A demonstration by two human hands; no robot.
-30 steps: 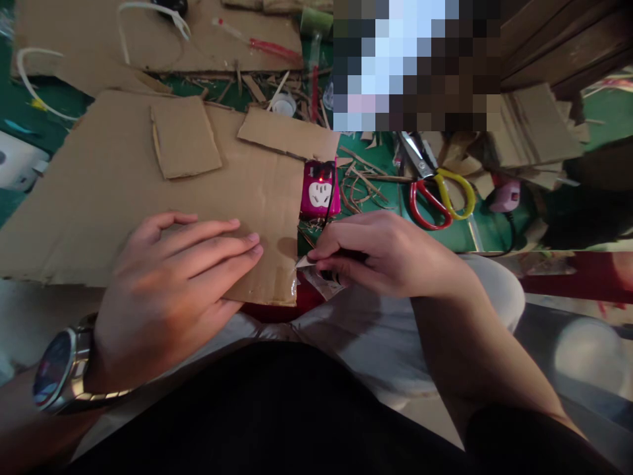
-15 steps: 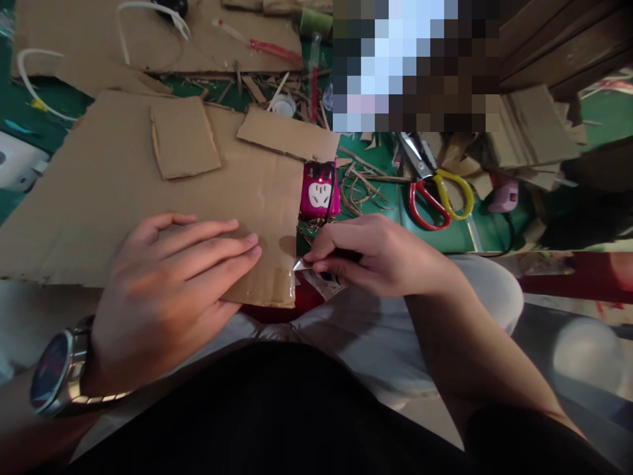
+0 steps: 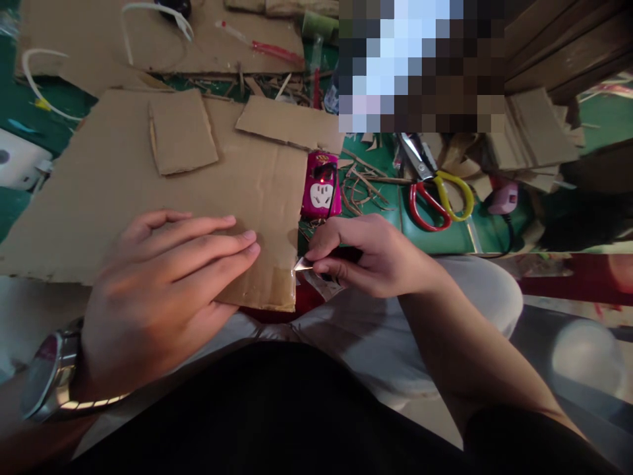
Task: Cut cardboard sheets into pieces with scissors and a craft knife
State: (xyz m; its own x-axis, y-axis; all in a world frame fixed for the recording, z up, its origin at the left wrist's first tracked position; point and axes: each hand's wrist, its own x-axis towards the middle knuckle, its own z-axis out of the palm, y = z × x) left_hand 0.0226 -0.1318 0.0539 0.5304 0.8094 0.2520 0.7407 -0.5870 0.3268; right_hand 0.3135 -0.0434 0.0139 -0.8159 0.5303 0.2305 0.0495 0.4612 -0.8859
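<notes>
A large cardboard sheet (image 3: pixel 262 198) lies over the table's near edge, its front right corner covered by shiny clear tape. My left hand (image 3: pixel 168 284) rests flat on this sheet, fingers stretched toward the right. Just off the sheet's right edge, my right hand (image 3: pixel 363 254) is closed on a knife (image 3: pixel 302 265) with a short pointed blade. The blade's tip touches the edge beside the tape; most of the handle is hidden in my fingers. Two smaller cardboard pieces, one squarish (image 3: pixel 182 132) and one oblong (image 3: pixel 289 123), lie on top of the sheet.
A pink power strip (image 3: pixel 322 196) with a lit red light sits right of the sheet. Further right are scissors (image 3: pixel 428 178) with red and yellow handles, cardboard scraps (image 3: pixel 366 181) and a pink plug-like device (image 3: pixel 503 196). A white box (image 3: pixel 20 161) stands at the left.
The cardboard sheet has turned slightly, and my left hand has shifted a little left with it. The knife tip stays at the sheet's right edge.
</notes>
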